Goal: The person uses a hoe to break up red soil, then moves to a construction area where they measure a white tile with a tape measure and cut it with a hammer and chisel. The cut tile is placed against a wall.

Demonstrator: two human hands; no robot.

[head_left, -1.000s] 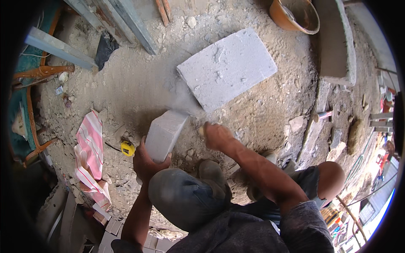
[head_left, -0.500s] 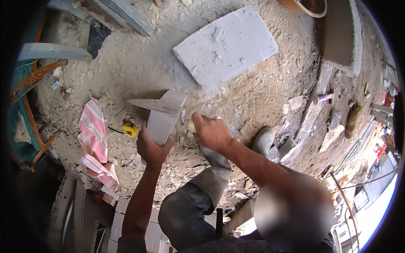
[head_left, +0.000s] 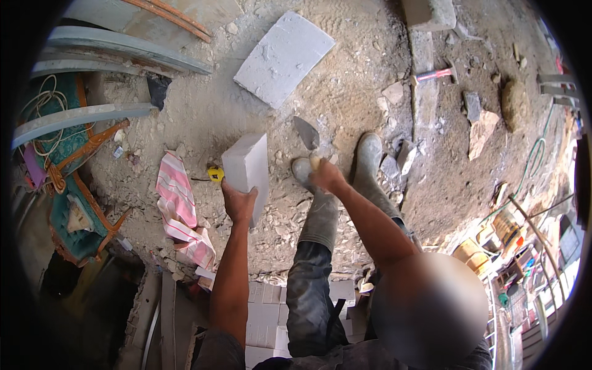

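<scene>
My left hand (head_left: pixel 239 201) grips the near end of a pale grey building block (head_left: pixel 245 161), thumb and fingers on either side. The block stands tilted above the rubble, a broad side face turned right. In my right hand (head_left: pixel 328 177) is a trowel, held by its light wooden handle (head_left: pixel 315 163). Its pointed grey blade (head_left: pixel 306 133) aims away from me, apart from the block and to its right. Just left of the block lies a yellow tape measure (head_left: pixel 215 173). My rubber boots (head_left: pixel 369 154) are on the dirt beside and beyond my right hand.
A large flat grey slab (head_left: pixel 283 60) lies on the ground ahead. A pink-and-white striped cloth (head_left: pixel 177 188) is at the left, near metal beams (head_left: pixel 123 46) and a broken green upholstered chair (head_left: pixel 83 216). A hammer (head_left: pixel 435 75) rests at the right among stones.
The trowel has come off the block's top and swung right, its blade now pointing away from me. The block has turned in my left hand. My view has shifted, showing more at the right.
</scene>
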